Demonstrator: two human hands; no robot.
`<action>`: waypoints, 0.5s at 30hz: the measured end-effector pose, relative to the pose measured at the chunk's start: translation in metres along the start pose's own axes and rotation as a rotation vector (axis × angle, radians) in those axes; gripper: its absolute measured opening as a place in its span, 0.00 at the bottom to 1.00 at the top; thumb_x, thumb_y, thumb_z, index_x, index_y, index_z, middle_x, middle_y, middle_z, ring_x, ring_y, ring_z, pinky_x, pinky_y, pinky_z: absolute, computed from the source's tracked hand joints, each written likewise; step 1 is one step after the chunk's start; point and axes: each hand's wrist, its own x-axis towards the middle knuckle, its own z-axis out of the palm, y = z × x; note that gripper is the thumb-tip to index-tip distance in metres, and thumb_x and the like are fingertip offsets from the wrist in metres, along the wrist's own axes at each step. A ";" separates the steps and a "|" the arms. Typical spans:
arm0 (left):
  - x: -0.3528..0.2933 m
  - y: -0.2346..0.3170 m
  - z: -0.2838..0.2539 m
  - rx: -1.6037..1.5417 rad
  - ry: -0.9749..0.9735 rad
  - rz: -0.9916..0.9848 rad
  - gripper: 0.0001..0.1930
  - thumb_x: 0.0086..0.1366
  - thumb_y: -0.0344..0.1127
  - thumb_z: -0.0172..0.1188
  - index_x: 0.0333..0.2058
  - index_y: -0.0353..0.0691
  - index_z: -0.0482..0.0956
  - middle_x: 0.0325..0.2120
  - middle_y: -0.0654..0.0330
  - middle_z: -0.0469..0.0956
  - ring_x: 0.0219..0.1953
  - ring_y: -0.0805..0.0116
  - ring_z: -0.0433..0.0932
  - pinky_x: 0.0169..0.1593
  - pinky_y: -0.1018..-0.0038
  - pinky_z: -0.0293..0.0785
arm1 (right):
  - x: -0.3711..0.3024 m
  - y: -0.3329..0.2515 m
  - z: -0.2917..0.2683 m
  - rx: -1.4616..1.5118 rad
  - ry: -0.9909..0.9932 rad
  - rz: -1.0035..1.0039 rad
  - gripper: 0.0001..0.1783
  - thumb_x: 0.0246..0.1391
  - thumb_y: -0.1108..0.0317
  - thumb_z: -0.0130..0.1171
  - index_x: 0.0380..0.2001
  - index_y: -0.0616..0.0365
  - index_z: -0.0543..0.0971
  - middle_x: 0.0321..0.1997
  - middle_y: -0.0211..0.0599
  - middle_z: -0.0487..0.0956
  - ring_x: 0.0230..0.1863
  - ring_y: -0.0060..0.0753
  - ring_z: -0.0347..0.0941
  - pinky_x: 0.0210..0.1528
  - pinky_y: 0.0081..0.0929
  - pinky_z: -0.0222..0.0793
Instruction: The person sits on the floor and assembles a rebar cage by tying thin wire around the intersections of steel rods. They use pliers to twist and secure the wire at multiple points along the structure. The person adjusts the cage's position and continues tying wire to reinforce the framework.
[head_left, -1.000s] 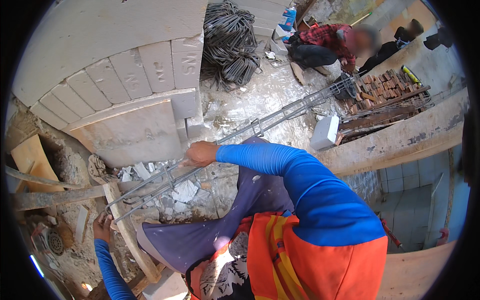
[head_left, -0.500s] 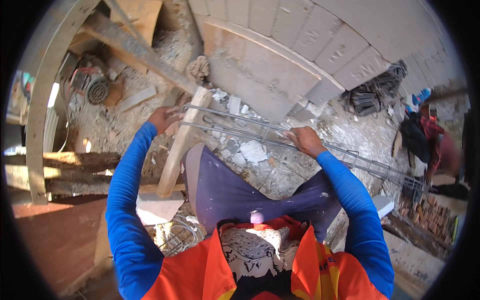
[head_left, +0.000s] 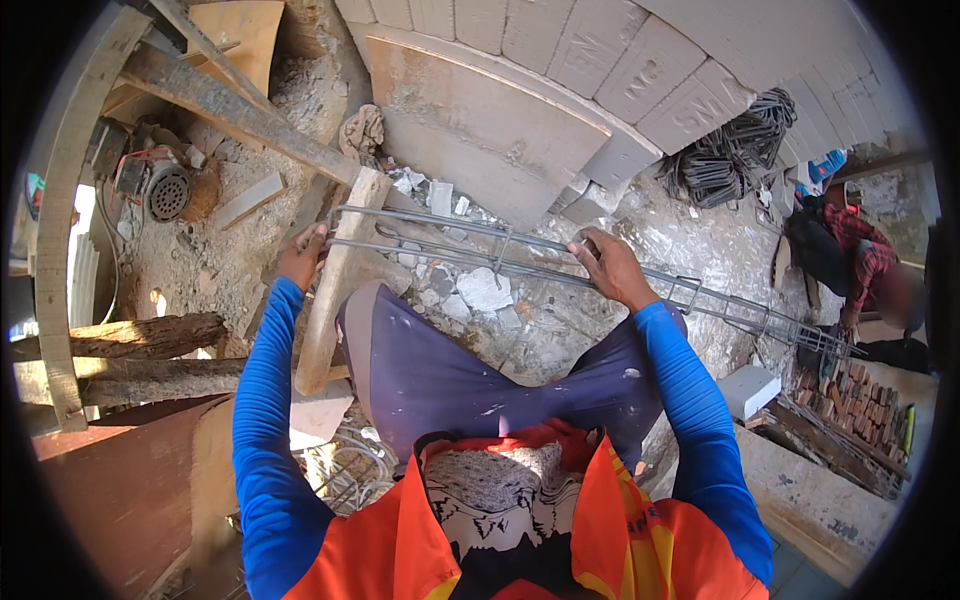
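A long steel rebar cage (head_left: 520, 268), made of thin bars joined by stirrups, stretches from in front of me toward the far right. Its left end lies across a wooden beam (head_left: 350, 265). My left hand (head_left: 303, 257) is closed at that end, just left of the beam, fingertips against the bar tips. Farther along, my right hand (head_left: 613, 268) grips the upper bars, thumb and forefinger showing on the near side of a stirrup. The palm side of both hands is hidden.
A co-worker (head_left: 870, 250) crouches at the cage's far right end. Bundled steel stirrups (head_left: 730, 150) lie by the grey block wall (head_left: 590, 50). A motor-like machine (head_left: 165, 190) stands at left, rough timbers (head_left: 150, 335) below it. Rubble (head_left: 485, 290) covers the ground beneath the cage; stacked bricks (head_left: 850, 405) sit at right.
The view has shifted, so most things sit farther left. My right hand's fingers look looser and more raised on the bars. The co-worker at the far end has come more into view.
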 end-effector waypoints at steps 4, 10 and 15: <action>-0.010 0.026 0.025 0.204 0.129 0.100 0.25 0.72 0.51 0.61 0.55 0.35 0.79 0.41 0.63 0.83 0.39 0.76 0.80 0.45 0.77 0.78 | -0.043 0.020 -0.022 0.064 0.267 -0.014 0.19 0.64 0.58 0.61 0.48 0.63 0.79 0.45 0.53 0.81 0.49 0.57 0.77 0.51 0.44 0.72; 0.005 -0.007 -0.011 0.020 0.025 0.065 0.27 0.70 0.51 0.63 0.60 0.37 0.77 0.49 0.59 0.82 0.48 0.70 0.80 0.50 0.73 0.77 | -0.131 0.062 -0.073 0.186 0.780 0.227 0.15 0.64 0.66 0.59 0.48 0.65 0.80 0.48 0.54 0.81 0.50 0.55 0.79 0.54 0.40 0.73; 0.022 0.009 -0.032 0.218 -0.062 0.141 0.26 0.71 0.47 0.63 0.61 0.37 0.76 0.51 0.59 0.82 0.51 0.68 0.80 0.53 0.71 0.77 | -0.261 0.192 -0.065 0.133 1.061 0.667 0.16 0.70 0.63 0.52 0.52 0.61 0.78 0.36 0.46 0.82 0.39 0.35 0.80 0.45 0.32 0.74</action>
